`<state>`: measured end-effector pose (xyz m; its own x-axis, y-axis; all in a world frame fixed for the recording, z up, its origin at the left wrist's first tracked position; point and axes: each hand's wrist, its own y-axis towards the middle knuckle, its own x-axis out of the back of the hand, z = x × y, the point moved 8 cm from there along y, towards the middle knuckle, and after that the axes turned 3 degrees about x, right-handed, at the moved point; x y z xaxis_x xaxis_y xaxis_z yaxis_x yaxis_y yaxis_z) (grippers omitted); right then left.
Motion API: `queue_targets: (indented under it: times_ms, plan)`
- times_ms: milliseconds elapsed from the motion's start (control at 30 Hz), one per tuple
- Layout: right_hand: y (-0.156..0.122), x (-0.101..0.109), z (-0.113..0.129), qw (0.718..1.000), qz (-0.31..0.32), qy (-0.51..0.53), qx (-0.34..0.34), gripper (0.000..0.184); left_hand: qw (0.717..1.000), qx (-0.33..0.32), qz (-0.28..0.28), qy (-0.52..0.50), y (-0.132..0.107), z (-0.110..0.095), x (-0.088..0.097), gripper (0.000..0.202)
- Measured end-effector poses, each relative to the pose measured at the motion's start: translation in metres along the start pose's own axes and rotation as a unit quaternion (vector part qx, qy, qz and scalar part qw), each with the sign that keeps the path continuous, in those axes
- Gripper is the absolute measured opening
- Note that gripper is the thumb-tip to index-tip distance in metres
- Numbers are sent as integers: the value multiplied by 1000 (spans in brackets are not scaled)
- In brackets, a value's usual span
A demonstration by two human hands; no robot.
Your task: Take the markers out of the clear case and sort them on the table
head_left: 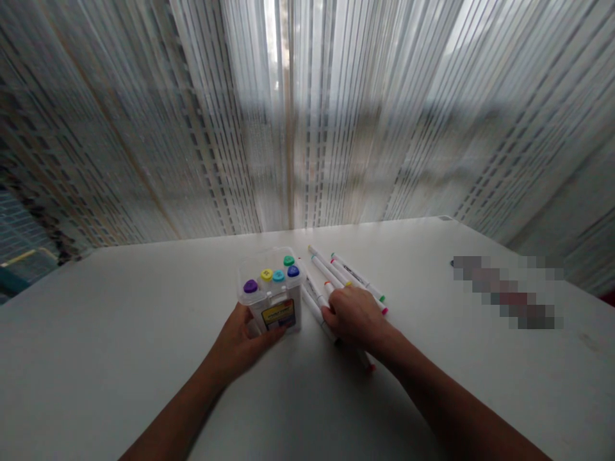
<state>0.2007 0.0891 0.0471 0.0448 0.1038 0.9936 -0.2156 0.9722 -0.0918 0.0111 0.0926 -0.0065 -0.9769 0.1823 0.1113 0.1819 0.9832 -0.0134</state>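
A clear plastic marker box (pixel 271 291) stands upright on the white table (pixel 144 320), with several markers inside showing purple, yellow, teal, green and blue caps. My left hand (pixel 240 342) grips the box at its near side, thumb along its front. Several white markers (pixel 336 272) lie loose on the table just right of the box. My right hand (pixel 353 315) rests over the near ends of these markers, fingers curled down onto them; whether it has one pinched is hidden.
Sheer striped curtains (pixel 307 115) hang behind the table's far edge. A blurred-out patch (pixel 509 291) lies on the table at the right. The table's left corner drops off near a dark area at the far left.
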Motion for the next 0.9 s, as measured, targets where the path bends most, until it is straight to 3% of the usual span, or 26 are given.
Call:
queue_targets:
  times_ms: [200,500,633,767,900]
  plan:
    - [2,1,0,1000,-26,1,-6,32,1000,-5,-3,-3,0,-1,0,64]
    - [0,-1,3,1000,14,-10,1,28,1000,-10,-3,-9,1,-1,1,62]
    - [-2,6,3,1000,-11,-10,-2,30,1000,-3,-4,-3,1,1,2,63]
    - [-2,6,6,999,-36,17,35,25,1000,2,-7,-9,1,1,2,63]
    - [-1,1,12,997,-17,14,69,26,1000,-8,-5,-6,1,0,2,62]
